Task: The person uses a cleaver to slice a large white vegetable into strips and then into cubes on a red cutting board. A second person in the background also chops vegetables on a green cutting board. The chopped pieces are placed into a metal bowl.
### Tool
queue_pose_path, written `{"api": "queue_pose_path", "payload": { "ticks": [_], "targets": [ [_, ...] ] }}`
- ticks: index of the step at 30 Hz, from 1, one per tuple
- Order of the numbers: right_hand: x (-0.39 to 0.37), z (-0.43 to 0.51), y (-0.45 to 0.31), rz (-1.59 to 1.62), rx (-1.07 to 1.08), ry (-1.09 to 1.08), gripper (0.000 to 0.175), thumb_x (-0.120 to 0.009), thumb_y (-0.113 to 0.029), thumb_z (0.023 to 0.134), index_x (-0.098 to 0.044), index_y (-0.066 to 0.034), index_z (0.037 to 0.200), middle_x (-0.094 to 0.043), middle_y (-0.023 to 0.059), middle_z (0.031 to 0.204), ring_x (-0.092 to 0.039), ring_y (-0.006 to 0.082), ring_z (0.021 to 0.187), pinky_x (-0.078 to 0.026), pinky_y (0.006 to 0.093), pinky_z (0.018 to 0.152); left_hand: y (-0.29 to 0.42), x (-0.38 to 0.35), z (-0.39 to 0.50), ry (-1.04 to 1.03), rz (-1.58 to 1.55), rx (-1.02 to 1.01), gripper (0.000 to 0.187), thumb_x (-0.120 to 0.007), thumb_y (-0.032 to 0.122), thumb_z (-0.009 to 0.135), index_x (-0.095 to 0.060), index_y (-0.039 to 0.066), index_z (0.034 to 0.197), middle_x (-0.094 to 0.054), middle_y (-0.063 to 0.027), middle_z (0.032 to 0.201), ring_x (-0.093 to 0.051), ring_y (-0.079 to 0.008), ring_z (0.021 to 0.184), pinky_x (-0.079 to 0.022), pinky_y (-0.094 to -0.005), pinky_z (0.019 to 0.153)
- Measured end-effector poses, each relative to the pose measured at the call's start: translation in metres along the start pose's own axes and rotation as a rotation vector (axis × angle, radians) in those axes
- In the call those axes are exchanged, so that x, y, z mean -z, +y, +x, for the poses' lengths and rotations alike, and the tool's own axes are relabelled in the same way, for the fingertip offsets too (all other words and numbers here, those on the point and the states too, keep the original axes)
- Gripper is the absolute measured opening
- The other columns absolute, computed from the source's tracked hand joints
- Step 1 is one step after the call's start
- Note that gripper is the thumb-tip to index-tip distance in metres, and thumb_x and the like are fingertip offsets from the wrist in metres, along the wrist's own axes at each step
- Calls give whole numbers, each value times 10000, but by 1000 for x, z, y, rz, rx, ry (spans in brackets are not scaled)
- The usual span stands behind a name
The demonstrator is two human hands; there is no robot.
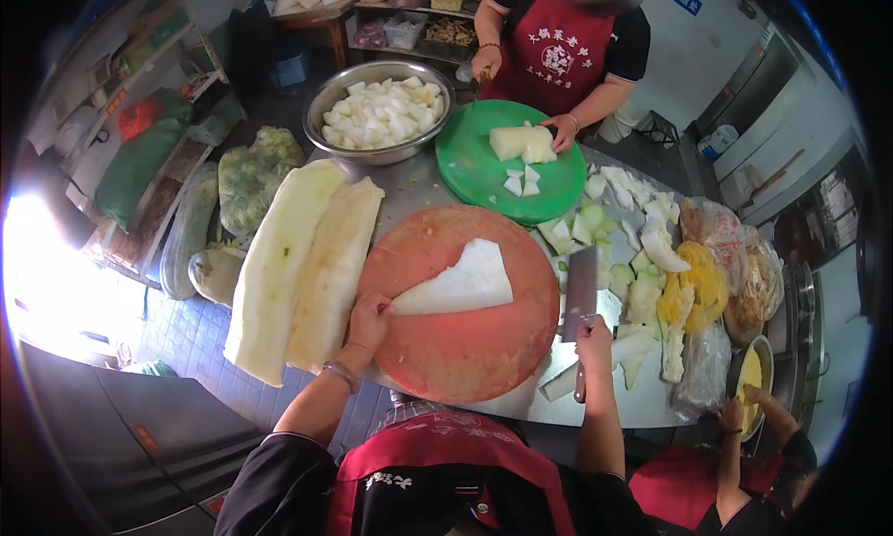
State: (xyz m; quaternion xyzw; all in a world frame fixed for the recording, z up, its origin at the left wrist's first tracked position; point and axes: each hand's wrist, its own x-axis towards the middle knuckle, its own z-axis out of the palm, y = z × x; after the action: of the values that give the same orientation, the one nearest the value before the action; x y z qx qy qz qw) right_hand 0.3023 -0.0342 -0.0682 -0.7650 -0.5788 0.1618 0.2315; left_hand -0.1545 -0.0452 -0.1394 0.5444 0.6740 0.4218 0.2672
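Observation:
My left hand (pixel 371 321) grips the narrow tip of a flat white slab of peeled gourd (pixel 460 281), which lies on a round reddish chopping board (pixel 460 362). In my right hand (pixel 594 341) is a Chinese cleaver (pixel 580 285), its wide blade pointing away from me just past the board's right edge. Long peeled gourd halves (pixel 279 271) lie side by side left of the board. Peelings and pale offcuts (pixel 649 285) are scattered on the metal table (pixel 502 414) to the right.
Across the table a co-worker (pixel 551 55) holds a gourd block on a green board (pixel 474 180). Beside it stands a steel bowl (pixel 314 128) of white chunks. Bagged vegetables (pixel 258 180) sit far left, plastic bags (pixel 698 285) right. Another person (pixel 732 466) works at a pot (pixel 766 362), lower right.

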Motion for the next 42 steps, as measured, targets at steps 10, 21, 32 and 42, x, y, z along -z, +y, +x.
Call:
{"api": "queue_pose_path", "payload": {
  "ticks": [10,21,32,42],
  "targets": [
    [-27,-38,-21,778,-239,-262,86,-596,-73,923,-528,-43,966,-593,76,664,-588,165,453,-438,301,376,2,2,-4,35,29,-57,126,-734,2,762,-646,4,852,-623,-148,852,-647,-294,773,-538,-373,715],
    [-77,-49,-36,1142,-252,-323,78,-576,-44,938,-535,-3,991,-604,93,705,-570,193,453,-426,300,385,31,21,7,-303,405,-134,404,-759,320,813,-659,1,1040,-644,-203,1105,-640,-342,975,-524,-423,848],
    [-84,-42,-40,1031,-359,-288,109,-567,-70,957,-529,-10,1041,-607,80,676,-583,167,468,-444,294,405,76,-49,46,-611,577,-246,771,-733,372,796,-424,-30,1376,-506,-230,1296,-504,-395,1211,-437,-498,1016],
    [-79,-35,-49,1082,-397,-299,131,-542,-39,964,-513,1,1085,-602,90,737,-582,182,478,-440,290,399,106,-97,134,-703,689,-329,905,-748,348,761,-309,-49,1447,-416,-229,1377,-428,-389,1299,-392,-509,1072]
  ]
}}
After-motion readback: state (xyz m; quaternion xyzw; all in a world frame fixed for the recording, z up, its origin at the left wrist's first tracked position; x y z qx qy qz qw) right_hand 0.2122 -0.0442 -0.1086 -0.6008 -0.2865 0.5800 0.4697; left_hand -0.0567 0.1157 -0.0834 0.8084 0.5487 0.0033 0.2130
